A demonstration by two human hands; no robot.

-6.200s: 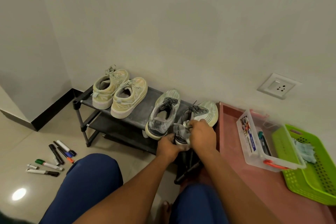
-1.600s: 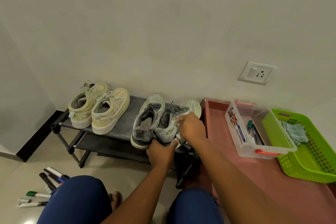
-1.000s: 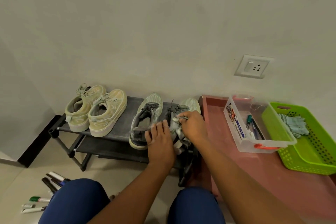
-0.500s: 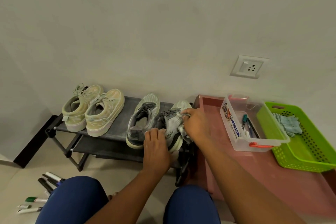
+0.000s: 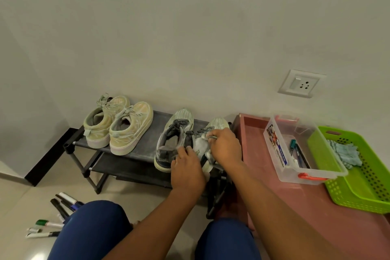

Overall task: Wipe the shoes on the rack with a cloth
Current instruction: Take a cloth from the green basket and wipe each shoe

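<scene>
A grey shoe (image 5: 200,145) sits at the right end of the black rack's (image 5: 143,150) top shelf, toe toward the wall, just beside its mate (image 5: 173,139) at its 9 o'clock. The right hand (image 5: 226,146) lies on the shoe's far side, fingers curled round a pale cloth (image 5: 207,136) bunched against the laces. The left hand (image 5: 186,167) rests on the shoe's heel with its fingers fairly straight, pressing rather than clutching. At the rack's left end stands a pair of pale yellow sneakers (image 5: 120,124), well apart from the grey pair.

The rack stands against a plain off-white wall on a light tiled floor. At 3 o'clock of the rack lies a pinkish tray (image 5: 295,202) bearing a clear plastic box (image 5: 280,154) and a green basket (image 5: 369,186); a wall socket (image 5: 300,83) is above them. Markers (image 5: 57,215) lie scattered on the floor at 7 o'clock, beside the person's blue-clad knee (image 5: 92,230).
</scene>
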